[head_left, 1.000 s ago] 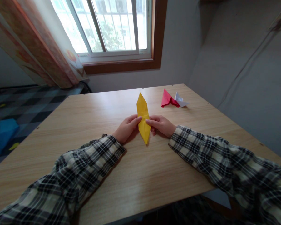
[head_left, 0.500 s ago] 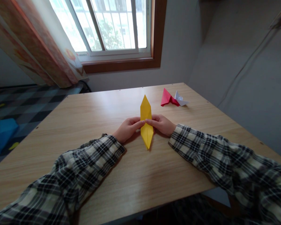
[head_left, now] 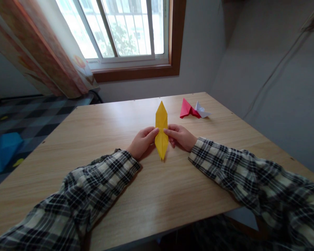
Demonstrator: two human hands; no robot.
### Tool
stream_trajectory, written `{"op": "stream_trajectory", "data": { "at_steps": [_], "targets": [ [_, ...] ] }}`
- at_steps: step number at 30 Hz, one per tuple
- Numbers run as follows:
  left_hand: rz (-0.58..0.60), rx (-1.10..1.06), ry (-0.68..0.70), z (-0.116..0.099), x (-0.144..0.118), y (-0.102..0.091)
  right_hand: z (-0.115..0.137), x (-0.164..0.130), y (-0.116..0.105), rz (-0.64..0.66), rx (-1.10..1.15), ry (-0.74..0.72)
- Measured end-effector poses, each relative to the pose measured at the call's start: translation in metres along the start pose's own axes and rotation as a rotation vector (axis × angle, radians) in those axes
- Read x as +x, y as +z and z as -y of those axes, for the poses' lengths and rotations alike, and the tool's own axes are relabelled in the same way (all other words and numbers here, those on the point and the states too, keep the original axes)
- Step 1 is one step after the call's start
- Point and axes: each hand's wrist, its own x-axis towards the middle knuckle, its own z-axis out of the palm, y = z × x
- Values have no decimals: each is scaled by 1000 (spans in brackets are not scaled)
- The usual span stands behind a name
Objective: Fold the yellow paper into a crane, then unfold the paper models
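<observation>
A folded piece of yellow paper (head_left: 161, 116), long and pointed at both ends, is held upright above the middle of the table. My left hand (head_left: 143, 140) pinches its left edge, thumb on the front face near the crease across the middle. On the opposite edge my right hand (head_left: 181, 136) grips it the same way, thumb on the front. The lower tip is split into two points. Behind the paper, most of my fingers are hidden.
On the wooden table (head_left: 120, 122), a red folded paper (head_left: 187, 109) and a white folded paper (head_left: 202, 111) lie at the back right. A blue folded paper (head_left: 5, 150) rests on the checked cloth (head_left: 42, 118) at left. A window (head_left: 125, 31) is beyond.
The yellow paper has risen slightly and shifted a little left. Both thumbs have drawn apart from its middle toward the edges, uncovering the central crease.
</observation>
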Motion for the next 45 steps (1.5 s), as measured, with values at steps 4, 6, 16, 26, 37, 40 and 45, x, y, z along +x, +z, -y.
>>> {"op": "stream_trajectory", "data": {
  "at_steps": [4,6,16,26,37,40,45],
  "targets": [
    [-132,-10,66,-2,1,1,4,2,-4,-89,126,25],
    [-232,21,118,-2,3,-1,5,4,-6,-140,188,33],
    [-335,164,220,-5,2,-8,4,7,-10,-239,295,51],
    [45,-68,-79,0,0,-1,0,3,-9,-119,237,-29],
    [-68,-144,-83,3,7,-3,-4,-1,-3,-17,115,-47],
    [-86,-122,-83,-1,4,-2,-3,-1,-3,-17,86,-39],
    [-64,-54,-67,-5,2,-2,0,-2,-1,-58,45,-12]
  ]
}}
